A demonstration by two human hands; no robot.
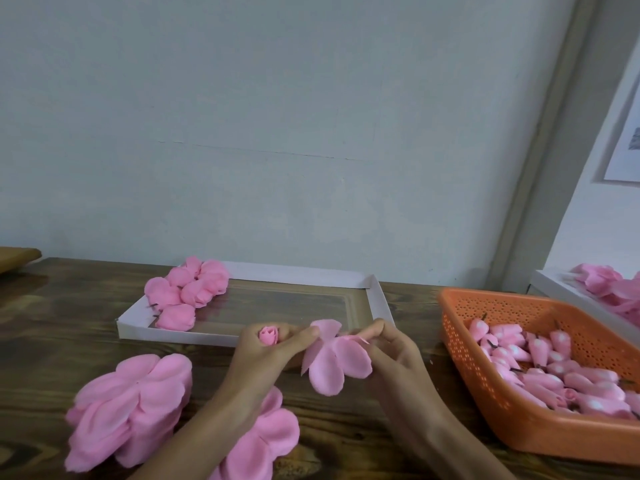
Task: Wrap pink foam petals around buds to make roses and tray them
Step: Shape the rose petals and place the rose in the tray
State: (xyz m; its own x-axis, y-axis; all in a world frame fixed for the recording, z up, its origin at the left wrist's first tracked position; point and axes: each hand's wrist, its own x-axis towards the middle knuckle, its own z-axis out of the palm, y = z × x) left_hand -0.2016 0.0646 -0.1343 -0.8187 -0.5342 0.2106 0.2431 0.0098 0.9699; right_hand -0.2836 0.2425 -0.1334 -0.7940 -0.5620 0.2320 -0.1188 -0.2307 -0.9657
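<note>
My left hand [268, 351] grips a small pink bud [269, 335] in its curled fingers, the bud's tip pointing up. A flat pink foam petal piece [337, 360] with several lobes hangs between both hands: my left fingertips pinch its upper left edge and my right hand [391, 351] pinches its upper right edge. Behind the hands lies a shallow white tray [379, 299] with several finished pink roses [188, 292] in its left end. A thick stack of petal pieces [133, 407] sits at the lower left, and a second stack [266, 441] lies under my left forearm.
An orange perforated basket [460, 337] at the right holds several pink buds [540, 365] with dark stems. Behind it, a second white tray [554, 284] carries more pink flowers. The dark wooden table [69, 306] runs to a pale wall; a brown board edge [17, 256] shows far left.
</note>
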